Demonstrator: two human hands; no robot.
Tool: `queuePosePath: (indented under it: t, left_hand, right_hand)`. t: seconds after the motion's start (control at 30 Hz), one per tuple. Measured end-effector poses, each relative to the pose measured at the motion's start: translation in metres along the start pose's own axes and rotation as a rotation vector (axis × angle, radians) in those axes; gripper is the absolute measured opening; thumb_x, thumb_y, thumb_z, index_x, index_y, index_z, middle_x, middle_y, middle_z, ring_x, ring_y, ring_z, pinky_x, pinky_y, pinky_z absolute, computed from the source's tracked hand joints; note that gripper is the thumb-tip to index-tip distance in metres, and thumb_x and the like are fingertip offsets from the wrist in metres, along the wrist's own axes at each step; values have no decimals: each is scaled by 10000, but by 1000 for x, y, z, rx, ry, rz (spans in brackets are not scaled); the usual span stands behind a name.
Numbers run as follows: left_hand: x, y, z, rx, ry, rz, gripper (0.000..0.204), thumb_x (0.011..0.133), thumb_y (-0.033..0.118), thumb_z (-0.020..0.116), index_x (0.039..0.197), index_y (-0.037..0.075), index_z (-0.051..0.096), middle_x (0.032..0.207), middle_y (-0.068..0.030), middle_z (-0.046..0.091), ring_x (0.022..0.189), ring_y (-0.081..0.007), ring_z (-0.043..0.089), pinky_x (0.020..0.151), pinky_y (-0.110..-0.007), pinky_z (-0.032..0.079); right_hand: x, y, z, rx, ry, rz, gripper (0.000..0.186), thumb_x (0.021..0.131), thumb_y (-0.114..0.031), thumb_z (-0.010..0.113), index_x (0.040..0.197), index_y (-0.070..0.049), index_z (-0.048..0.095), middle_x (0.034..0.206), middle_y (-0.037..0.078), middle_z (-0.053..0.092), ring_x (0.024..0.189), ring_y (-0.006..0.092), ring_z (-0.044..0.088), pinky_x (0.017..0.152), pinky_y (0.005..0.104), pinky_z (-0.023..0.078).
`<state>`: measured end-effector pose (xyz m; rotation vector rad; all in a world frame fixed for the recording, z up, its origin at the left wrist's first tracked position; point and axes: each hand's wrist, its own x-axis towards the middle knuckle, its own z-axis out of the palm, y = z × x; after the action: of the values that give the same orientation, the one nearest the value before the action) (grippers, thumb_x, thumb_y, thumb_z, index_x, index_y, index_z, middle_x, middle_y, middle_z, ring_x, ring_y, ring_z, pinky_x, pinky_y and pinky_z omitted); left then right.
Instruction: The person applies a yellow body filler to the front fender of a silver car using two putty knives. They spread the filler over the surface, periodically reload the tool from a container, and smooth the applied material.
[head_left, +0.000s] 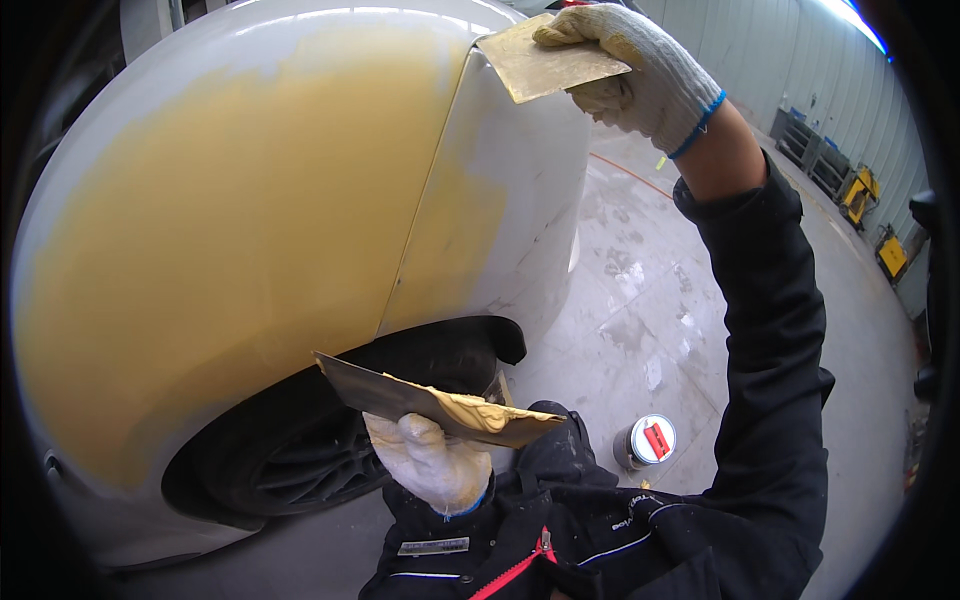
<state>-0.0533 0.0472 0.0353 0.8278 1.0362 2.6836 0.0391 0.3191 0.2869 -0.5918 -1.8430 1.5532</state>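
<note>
My left hand (430, 462), in a white knit glove, grips a dark flat mixing board (385, 393) from below. A ridge of yellow body filler (480, 412) lies along the board's top. Raised at the upper right, my gloved right hand (650, 75) is closed round a thin, filler-smeared spreader (550, 62). The spreader's left corner meets or nearly meets the car's bodywork beside a panel seam. A broad layer of yellow filler (270, 200) covers much of the white car panel (540, 180) above the wheel arch and crosses the seam.
Below the panel is the car's wheel (320, 460), with a black arch liner (500, 335) sticking out. A round can (652, 440) with a red item on its lid stands on the grey floor (640, 300). Yellow equipment (860, 195) lines the far right wall.
</note>
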Motion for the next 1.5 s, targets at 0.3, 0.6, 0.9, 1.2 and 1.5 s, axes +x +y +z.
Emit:
queuePosePath:
  t: [0.3, 0.6, 0.9, 1.2, 1.5]
  left_hand:
    - [-2, -4, -11, -154, -36, 0, 480, 1085, 399, 647, 1302, -16, 539, 974, -65, 628, 723, -127, 638, 621, -283, 577]
    - [-3, 1, -21, -262, -15, -10, 373, 1068, 299, 689, 1280, 24, 551, 976, -48, 662, 699, -123, 665, 578, -280, 605]
    - [-7, 5, -22, -811, -21, -303, 479, 1138, 487, 455, 1187, 51, 649, 985, -49, 724, 782, -167, 704, 682, -354, 601]
    - [-9, -6, 8, -549, -244, -442, 476, 966, 320, 821, 1188, -7, 557, 1001, -103, 710, 758, -194, 741, 654, -317, 652]
    - [-45, -11, -5, -277, -241, -458, 519, 954, 158, 837, 1323, -59, 545, 1225, -79, 674, 1080, -136, 640, 998, -294, 502]
  right_hand:
    - [-15, 18, 20, -285, -115, -345, 192, 1037, -166, 685, 1114, 8, 709, 668, 10, 607, 542, 65, 608, 448, 184, 461]
    - [-53, 51, 43, -905, 45, -947, 357, 906, -206, 839, 1197, -40, 714, 987, 128, 743, 914, 273, 751, 792, 333, 621]
    - [-124, 92, 51, 146, -26, 18, 516, 911, -203, 756, 1350, 13, 592, 1181, 81, 708, 1036, 165, 734, 923, 343, 617]
    - [-181, 184, 31, 172, -624, 462, 404, 941, -178, 810, 1254, 28, 660, 1096, 12, 706, 1015, 69, 615, 925, 275, 519]
    - [-187, 202, 66, 401, -124, 229, 493, 967, -91, 717, 1385, 91, 531, 1174, 113, 728, 1118, 178, 700, 1053, 336, 536]
